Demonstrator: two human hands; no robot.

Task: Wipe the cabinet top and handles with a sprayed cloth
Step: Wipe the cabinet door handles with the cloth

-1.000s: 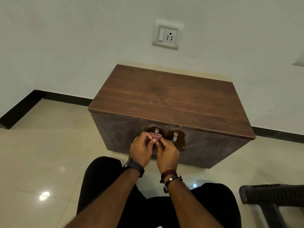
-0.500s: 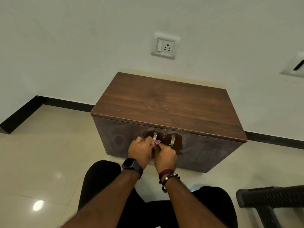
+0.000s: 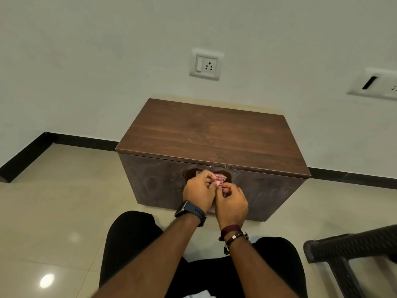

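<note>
Small pink-and-white checked cloth point(image 3: 220, 178) is bunched at the middle of the dark brown wooden cabinet point(image 3: 210, 136) front, right where the two doors meet; left hand point(image 3: 198, 190) has fingers curled round the wad, right hand point(image 3: 232, 203) pinches its near edge with thumb and fingertips; both closed on fabric, nothing loose hanging that I can see; judging by the crumple it's light, limp, no stiffness, probably slightly damp so it grips rather than slides; best held as a tight wad behind the fingertips, or wrapped round a handle and pulled along it; small metal left door handle point(image 3: 197, 174) only peeks out past the left knuckles; right handle is hidden behind cloth and hands, can't tell contact; cabinet itself looks heavy and rigid, won't shift under wiping pressure; around: white wall socket point(image 3: 206, 64) well above the far edge, second white wall plate point(image 3: 373, 84) far right, dark woven chair point(image 3: 352, 250) near right, glossy beige tiled floor point(image 3: 64, 201); nothing blocks the front, only the person's own knees sit close below.
</note>
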